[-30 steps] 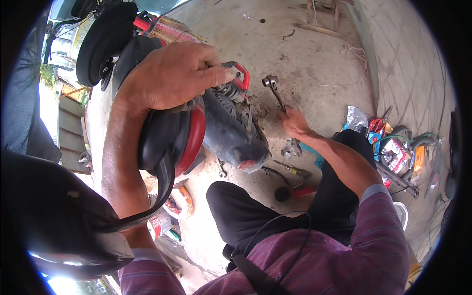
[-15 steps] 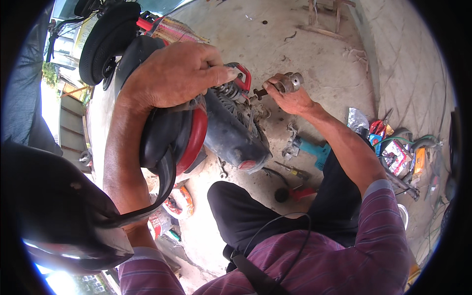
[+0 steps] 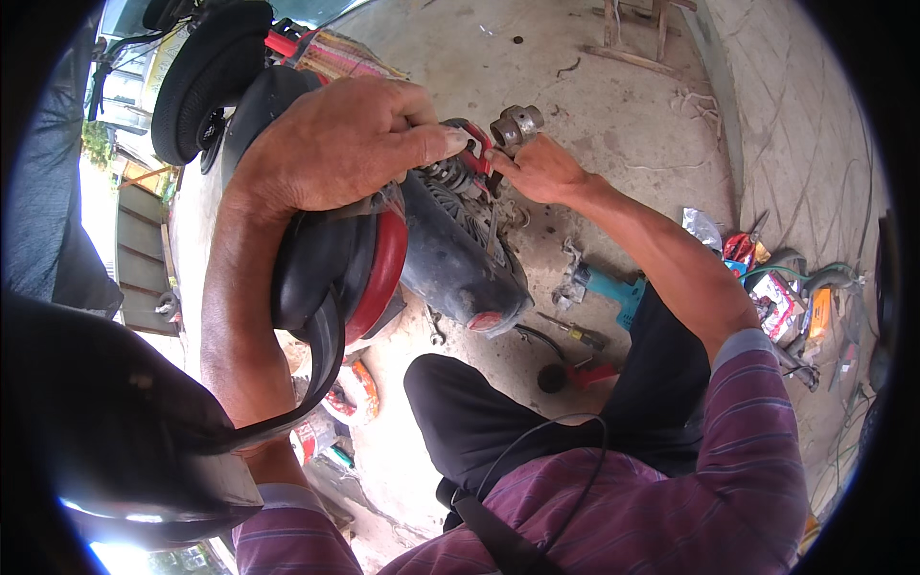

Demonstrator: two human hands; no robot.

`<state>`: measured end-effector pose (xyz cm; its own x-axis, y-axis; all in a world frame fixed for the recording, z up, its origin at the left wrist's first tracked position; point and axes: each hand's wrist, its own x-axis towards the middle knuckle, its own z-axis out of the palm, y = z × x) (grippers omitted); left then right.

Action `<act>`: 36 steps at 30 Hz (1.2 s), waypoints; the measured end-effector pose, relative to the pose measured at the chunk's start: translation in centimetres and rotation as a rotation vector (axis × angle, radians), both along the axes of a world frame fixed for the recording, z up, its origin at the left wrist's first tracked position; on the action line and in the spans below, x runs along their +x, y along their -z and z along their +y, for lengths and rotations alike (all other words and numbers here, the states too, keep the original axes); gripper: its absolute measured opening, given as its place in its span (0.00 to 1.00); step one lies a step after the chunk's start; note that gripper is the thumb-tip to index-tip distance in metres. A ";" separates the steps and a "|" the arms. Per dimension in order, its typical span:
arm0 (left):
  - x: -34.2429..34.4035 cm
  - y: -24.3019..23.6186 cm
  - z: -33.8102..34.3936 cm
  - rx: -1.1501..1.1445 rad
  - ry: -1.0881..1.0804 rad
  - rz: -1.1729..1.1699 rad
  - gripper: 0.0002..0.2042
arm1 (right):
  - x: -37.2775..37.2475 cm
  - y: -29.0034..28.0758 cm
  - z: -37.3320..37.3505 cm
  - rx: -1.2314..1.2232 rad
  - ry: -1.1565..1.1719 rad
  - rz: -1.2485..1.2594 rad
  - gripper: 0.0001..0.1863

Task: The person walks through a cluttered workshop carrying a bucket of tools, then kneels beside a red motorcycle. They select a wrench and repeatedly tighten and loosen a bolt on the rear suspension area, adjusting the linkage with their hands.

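My left hand (image 3: pixel 355 144) reaches over the red and black scooter (image 3: pixel 383 259). Its fingers are curled, thumb pressed forward beside a red metal part (image 3: pixel 476 144); what they pinch is hidden. My right hand (image 3: pixel 541 168) is closed round a worn metal tool with a cylindrical, hammer-like head (image 3: pixel 517 125). A dark rod end (image 3: pixel 494 180) shows below its fingers, close to the scooter's coil spring (image 3: pixel 446 174). The black rear mudguard (image 3: pixel 455 268) slopes down in front of my knees.
On the floor lie a teal power tool (image 3: pixel 618 292), a screwdriver (image 3: pixel 575 331), a wrench (image 3: pixel 434 326) and a red-handled tool (image 3: pixel 585 376). Boxes and cables (image 3: pixel 781 297) clutter the right side. A wooden stool (image 3: pixel 637 38) stands at the back. A tyre (image 3: pixel 206 86) rises at the left.
My right hand has moved left and slightly up with the metal tool, closer to the red part and my left thumb. My left hand has hardly moved.
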<state>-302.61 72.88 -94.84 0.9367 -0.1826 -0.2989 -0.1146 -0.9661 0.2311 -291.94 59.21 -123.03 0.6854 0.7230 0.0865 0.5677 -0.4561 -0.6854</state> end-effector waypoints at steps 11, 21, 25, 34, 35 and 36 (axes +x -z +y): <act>-0.2 -0.4 -0.4 0.000 -0.067 0.037 0.18 | -7.1 5.0 -4.3 0.404 -0.118 -0.076 0.11; 0.2 0.3 0.2 0.000 0.037 -0.026 0.21 | -6.4 17.1 -10.8 0.102 -0.198 -0.160 0.10; -0.1 -0.1 0.1 -0.038 -0.025 0.024 0.21 | -5.9 12.5 -8.6 0.279 -0.120 -0.015 0.07; 0.0 -0.1 0.2 -0.043 -0.019 0.024 0.22 | -1.7 5.5 -5.2 0.427 0.055 -0.473 0.02; 0.1 -0.1 0.0 -0.035 -0.008 0.016 0.21 | -0.9 5.4 -5.1 0.367 0.020 -0.512 0.03; 0.1 -0.2 -0.2 -0.021 -0.001 0.009 0.19 | -0.2 5.3 -4.8 0.316 -0.020 -0.551 0.04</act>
<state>-302.55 72.69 -94.67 0.9343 -0.1877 -0.3030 -0.1113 -0.9613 0.2522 -292.13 54.42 -128.32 0.4661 0.6168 0.6343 0.8818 -0.2654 -0.3898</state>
